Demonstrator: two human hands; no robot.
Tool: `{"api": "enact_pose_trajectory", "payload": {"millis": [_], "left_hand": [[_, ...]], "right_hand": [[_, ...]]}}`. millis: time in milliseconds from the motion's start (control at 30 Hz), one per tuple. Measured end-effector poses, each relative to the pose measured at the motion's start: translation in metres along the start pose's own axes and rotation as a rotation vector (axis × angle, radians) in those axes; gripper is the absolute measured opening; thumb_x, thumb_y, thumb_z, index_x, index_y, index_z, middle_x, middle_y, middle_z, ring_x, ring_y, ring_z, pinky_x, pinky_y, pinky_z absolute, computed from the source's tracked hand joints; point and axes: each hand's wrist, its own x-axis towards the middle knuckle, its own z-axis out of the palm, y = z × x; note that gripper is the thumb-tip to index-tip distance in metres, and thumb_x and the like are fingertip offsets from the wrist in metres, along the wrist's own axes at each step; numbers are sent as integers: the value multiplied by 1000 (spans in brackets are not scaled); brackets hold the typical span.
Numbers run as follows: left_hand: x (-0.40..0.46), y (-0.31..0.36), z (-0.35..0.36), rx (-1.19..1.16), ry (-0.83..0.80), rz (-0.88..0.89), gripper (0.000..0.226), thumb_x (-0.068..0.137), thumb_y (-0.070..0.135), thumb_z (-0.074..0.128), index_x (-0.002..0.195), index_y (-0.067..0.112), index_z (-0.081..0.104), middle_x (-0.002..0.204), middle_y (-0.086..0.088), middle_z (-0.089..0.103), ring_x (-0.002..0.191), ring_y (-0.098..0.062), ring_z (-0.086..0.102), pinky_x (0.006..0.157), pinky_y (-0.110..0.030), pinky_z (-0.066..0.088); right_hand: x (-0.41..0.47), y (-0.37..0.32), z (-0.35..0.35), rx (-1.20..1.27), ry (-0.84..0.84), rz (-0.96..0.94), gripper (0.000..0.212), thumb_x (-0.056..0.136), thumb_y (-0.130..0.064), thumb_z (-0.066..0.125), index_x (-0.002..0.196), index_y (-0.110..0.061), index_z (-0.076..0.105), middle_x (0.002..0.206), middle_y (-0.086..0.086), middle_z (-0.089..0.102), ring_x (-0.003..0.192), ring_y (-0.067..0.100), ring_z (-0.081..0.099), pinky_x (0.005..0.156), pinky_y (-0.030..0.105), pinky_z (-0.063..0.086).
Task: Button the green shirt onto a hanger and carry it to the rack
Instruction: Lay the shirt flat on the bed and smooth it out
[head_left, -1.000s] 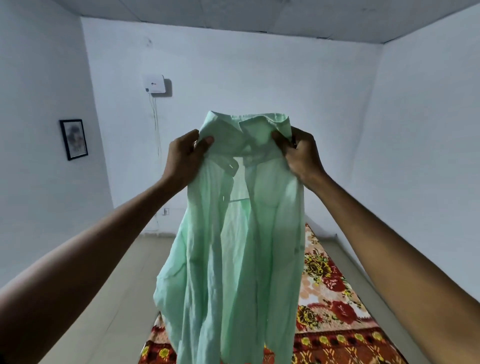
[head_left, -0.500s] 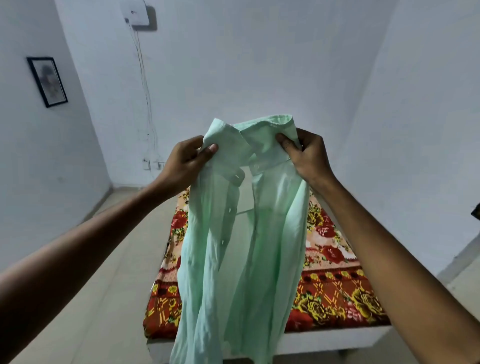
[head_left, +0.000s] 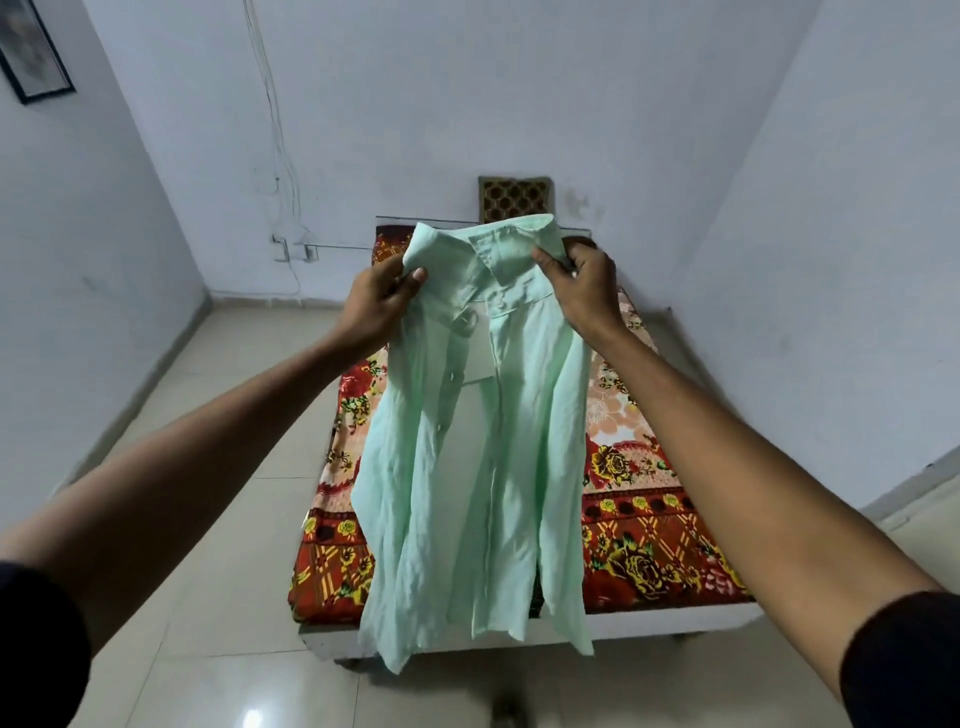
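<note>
- The green shirt (head_left: 467, 457) hangs in the air in front of the person, held up by its collar, its front open down the middle and its tails dangling loose above the near end of the bed (head_left: 649, 525).
- A pale horizontal bar shows through the open front just below the collar; I cannot tell whether it belongs to a hanger.
- The left hand (head_left: 376, 301) grips the left end of the collar, thumb pressed over the fabric and fingers curled behind it.
- The right hand (head_left: 587, 291) grips the right end of the collar in the same way, thumb on the front of the cloth and fingers wrapped behind.
- Both forearms reach forward from dark sleeves (head_left: 36, 649) at the bottom corners of the view.
- Behind and below the shirt, the bed lies lengthwise away from the person, covered with a red floral bedspread (head_left: 623, 551) on a white frame.
- At the far end of the bed, a brown patterned cushion (head_left: 514, 197) leans against the white wall.
- To the left of the bed's far end, a wall socket (head_left: 293, 252) sits low on the wall, with thin wires (head_left: 275, 130) running up from it.
- Well to the left of the bed and high on the side wall hangs a dark-framed picture (head_left: 31, 49).
- Glossy beige floor tiles (head_left: 208, 545) surround the bed on the left and near sides.
</note>
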Motion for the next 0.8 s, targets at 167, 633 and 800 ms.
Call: {"api": "enact_pose_trajectory", "payload": {"millis": [167, 633, 800], "left_hand": [[96, -63, 20, 21, 80, -85, 25, 102, 32, 57, 103, 9, 67, 92, -10, 68, 79, -15, 61, 69, -44, 56], [300, -383, 131, 244, 98, -484, 32, 105, 26, 55, 75, 19, 48, 71, 6, 49, 65, -7, 43, 55, -20, 37], [330, -529, 177, 215, 117, -527, 23, 105, 25, 56, 108, 3, 63, 89, 2, 57, 82, -15, 51, 65, -31, 34]], "right_hand": [[88, 51, 46, -16, 33, -14, 50, 93, -39, 73, 61, -17, 42, 57, -11, 33, 57, 5, 25, 52, 29, 26], [255, 358, 282, -221, -219, 238, 33, 100, -36, 64, 76, -15, 57, 65, 0, 55, 67, 28, 49, 58, 35, 33], [259, 488, 370, -283, -254, 347, 43, 101, -41, 61, 117, -2, 67, 99, 22, 72, 85, 33, 65, 67, 32, 35]]}}
